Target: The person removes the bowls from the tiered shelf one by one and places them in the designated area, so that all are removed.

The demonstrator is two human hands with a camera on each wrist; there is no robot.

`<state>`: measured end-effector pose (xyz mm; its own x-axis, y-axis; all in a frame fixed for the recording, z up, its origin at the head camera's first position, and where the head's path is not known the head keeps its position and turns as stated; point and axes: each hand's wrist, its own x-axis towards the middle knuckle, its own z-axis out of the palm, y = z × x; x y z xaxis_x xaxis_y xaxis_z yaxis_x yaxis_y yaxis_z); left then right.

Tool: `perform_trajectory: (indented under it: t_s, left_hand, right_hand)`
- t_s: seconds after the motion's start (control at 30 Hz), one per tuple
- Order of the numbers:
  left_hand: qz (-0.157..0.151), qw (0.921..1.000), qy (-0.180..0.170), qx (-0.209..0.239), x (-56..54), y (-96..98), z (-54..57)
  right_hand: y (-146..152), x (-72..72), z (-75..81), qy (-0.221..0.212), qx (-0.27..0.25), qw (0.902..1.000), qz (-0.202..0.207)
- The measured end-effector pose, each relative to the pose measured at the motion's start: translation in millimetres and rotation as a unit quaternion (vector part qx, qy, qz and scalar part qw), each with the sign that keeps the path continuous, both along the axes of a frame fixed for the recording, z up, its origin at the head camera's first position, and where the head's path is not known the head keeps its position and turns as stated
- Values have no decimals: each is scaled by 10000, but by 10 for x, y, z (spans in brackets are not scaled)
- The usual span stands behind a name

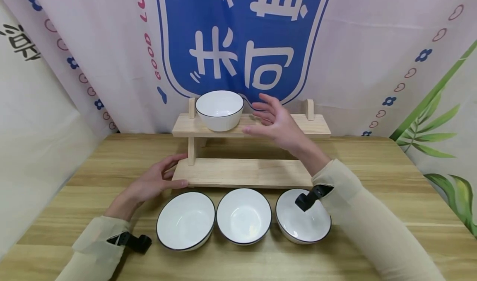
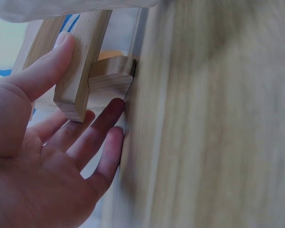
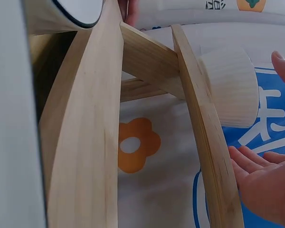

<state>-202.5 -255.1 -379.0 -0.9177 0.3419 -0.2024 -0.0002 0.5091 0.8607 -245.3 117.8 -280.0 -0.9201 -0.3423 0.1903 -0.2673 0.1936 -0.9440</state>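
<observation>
A white bowl with a dark rim (image 1: 220, 111) stands upright on the upper board of a two-tier wooden rack (image 1: 242, 172), left of its middle. Just right of that bowl, my right hand (image 1: 275, 123) is raised over the upper board, fingers spread and slightly bent, nothing in them; a gap separates it from the bowl. At the rack's left end, my left hand (image 1: 160, 181) holds the lower board. Its thumb (image 2: 61, 52) lies over the board while the other fingers reach round the end, near the rack's foot (image 2: 111, 78).
In front of the rack, three more white bowls stand in a row on the wooden table: a left one (image 1: 186, 221), a middle one (image 1: 244, 216) and a right one (image 1: 303, 221), partly covered by the right wrist camera. A printed curtain (image 1: 357, 57) hangs behind the rack.
</observation>
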Motion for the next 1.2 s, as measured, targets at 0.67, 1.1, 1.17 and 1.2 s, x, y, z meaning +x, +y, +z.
perform_trajectory:
  t_s: [0.67,1.1,1.17,1.2]
  left_hand:
    - [-1,10000,6,32,13,11,9]
    - [40,10000,58,-24,28,-17,7]
    - [27,10000,58,-26,25,-15,7]
    - [4,10000,74,-49,24,-15,8]
  right_hand:
    - [-475,-246,46,-363,59,9992,-176]
    - [-715,-279,40,-325,430,9973,-507]
    - [-731,-284,34,-329,495,9965,-596]
    - [-740,-286,31,-330,543,9959,-640]
